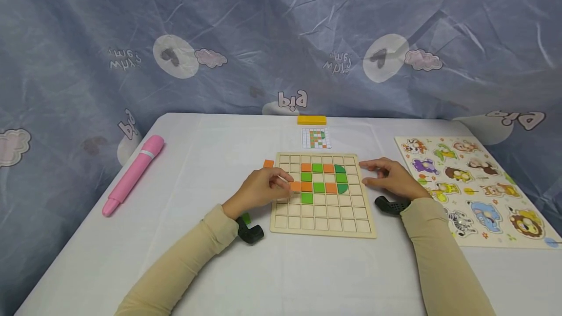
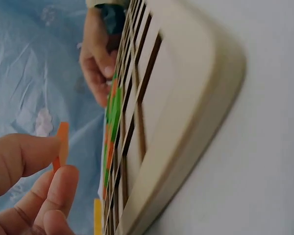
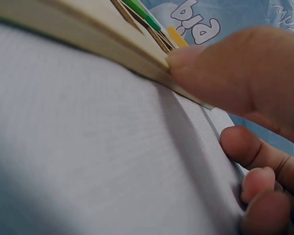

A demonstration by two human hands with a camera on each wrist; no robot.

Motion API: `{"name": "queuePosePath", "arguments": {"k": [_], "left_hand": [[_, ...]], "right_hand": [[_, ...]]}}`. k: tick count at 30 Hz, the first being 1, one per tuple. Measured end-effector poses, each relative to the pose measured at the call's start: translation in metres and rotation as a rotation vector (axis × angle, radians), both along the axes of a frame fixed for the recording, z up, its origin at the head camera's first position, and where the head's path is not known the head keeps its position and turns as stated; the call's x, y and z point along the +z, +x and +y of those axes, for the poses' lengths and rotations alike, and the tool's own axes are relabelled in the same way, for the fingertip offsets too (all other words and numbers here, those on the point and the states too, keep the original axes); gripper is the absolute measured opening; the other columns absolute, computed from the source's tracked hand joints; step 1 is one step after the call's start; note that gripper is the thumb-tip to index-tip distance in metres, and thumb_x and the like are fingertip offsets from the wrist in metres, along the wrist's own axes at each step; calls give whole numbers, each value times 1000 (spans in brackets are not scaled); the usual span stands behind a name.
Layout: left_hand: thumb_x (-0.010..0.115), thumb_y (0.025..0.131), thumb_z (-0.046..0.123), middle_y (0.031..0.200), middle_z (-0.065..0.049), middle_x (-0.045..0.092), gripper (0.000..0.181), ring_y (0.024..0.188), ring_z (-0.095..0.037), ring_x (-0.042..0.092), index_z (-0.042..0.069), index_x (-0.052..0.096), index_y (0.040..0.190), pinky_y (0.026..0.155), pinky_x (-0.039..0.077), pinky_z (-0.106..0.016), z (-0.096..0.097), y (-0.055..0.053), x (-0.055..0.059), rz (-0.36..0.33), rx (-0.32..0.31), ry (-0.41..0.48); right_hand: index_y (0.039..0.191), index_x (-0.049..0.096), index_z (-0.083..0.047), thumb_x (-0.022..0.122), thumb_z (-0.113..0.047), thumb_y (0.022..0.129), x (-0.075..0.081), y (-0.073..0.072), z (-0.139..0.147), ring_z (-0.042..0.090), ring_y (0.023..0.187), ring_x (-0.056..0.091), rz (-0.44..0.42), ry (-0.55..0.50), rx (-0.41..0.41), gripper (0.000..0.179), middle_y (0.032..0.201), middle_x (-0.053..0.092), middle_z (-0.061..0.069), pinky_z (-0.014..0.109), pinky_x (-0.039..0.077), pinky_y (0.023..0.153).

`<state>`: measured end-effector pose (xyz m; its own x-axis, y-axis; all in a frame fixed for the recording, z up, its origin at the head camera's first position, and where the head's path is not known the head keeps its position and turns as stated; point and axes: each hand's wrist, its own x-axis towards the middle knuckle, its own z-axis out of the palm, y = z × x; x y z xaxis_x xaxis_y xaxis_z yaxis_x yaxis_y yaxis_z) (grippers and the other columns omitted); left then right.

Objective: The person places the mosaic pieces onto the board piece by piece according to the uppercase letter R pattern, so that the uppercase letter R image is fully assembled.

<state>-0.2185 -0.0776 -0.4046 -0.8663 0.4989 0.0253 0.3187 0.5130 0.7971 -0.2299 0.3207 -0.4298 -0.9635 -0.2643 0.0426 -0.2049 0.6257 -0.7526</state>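
My left hand [image 1: 262, 187] pinches a thin orange square tile [image 2: 63, 139] between thumb and fingertip, above the left part of the wooden grid board [image 1: 322, 223]. On the board, green square tiles [image 1: 318, 187], orange square tiles [image 1: 330, 188] and dark green rounded tiles [image 1: 340, 168] form a letter-like loop with a stem. My right hand [image 1: 392, 178] is at the board's right edge, with loosely bent fingers. In the right wrist view its thumb [image 3: 225, 73] touches the board's rim, while the other fingers stay apart from it.
A small pattern card [image 1: 316, 138] and a yellow block [image 1: 311, 120] lie behind the board. Another orange tile [image 1: 269, 163] and a partly hidden green piece [image 1: 246, 218] lie left of it. A pink pen-shaped object [image 1: 133, 175] is far left; an animal puzzle board [image 1: 478, 184] is right.
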Motion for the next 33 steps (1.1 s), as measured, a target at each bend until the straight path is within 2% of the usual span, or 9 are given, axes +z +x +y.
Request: {"name": "queuePosePath", "arguments": {"k": [7, 14, 22, 27, 33], "left_hand": [[83, 88, 16, 89, 11, 77, 26, 71, -6, 55, 15, 80, 114, 67, 41, -23, 18, 8, -7, -4, 14, 32], [82, 89, 13, 85, 12, 77, 24, 72, -2, 62, 14, 82, 113, 67, 43, -21, 34, 13, -11, -23, -5, 69], [85, 90, 17, 85, 15, 76, 22, 71, -2, 62, 15, 81, 111, 62, 41, -21, 52, 16, -10, 28, -14, -11], [85, 91, 20, 87, 16, 74, 21, 68, -2, 60, 18, 81, 111, 58, 39, -23, 55, 16, -15, 62, -17, -45], [86, 90, 21, 85, 15, 71, 21, 64, -1, 57, 17, 81, 111, 54, 37, -21, 57, 16, -22, 112, -10, -63]], "right_hand": [[141, 67, 4, 83, -11, 96, 1, 0, 0, 14, 81, 47, 16, -6, 7, 50, 121, 62, 21, 26, 40, 70], [142, 67, 4, 83, -12, 96, 0, -1, 0, 15, 82, 47, 8, 2, 0, 51, 120, 62, 21, 26, 40, 71], [142, 67, 4, 83, -11, 96, -2, 0, 0, 15, 81, 47, -1, -7, 3, 51, 117, 60, 19, 27, 40, 71], [142, 67, 4, 83, -11, 96, -1, 0, 0, 15, 81, 46, 2, -12, 7, 51, 115, 60, 18, 27, 40, 71], [142, 67, 3, 82, -12, 96, -1, 0, 1, 16, 82, 47, 8, -5, 9, 51, 122, 61, 21, 27, 41, 72]]}}
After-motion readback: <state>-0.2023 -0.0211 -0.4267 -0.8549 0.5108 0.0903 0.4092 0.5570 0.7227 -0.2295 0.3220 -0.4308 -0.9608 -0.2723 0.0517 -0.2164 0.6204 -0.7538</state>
